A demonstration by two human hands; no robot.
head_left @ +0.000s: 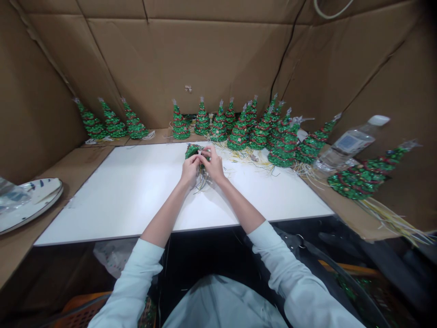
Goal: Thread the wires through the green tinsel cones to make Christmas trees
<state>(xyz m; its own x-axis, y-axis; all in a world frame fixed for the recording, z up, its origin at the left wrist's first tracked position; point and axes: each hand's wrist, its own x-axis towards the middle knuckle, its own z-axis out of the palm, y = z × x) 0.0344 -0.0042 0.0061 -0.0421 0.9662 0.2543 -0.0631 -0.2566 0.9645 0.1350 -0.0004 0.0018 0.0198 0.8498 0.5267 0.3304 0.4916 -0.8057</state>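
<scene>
A small green tinsel Christmas tree (192,151) with thin wires (202,181) trailing from it is between my two hands on the white board (136,191). My left hand (190,168) is closed, its fingertips pressed against the tree. From the other side, my right hand (214,166) pinches close to the left fingertips. A tiny whitish piece (200,153) shows where the fingertips meet; its kind is too small to make out. My fingers cover much of this tree.
Finished-looking tinsel trees (238,132) line the back, with three (111,119) at the left. Loose wires (254,157) spread behind my right hand. A plastic bottle (351,143) leans at the right beside another tree (368,175). At the left lies a white plate (41,198).
</scene>
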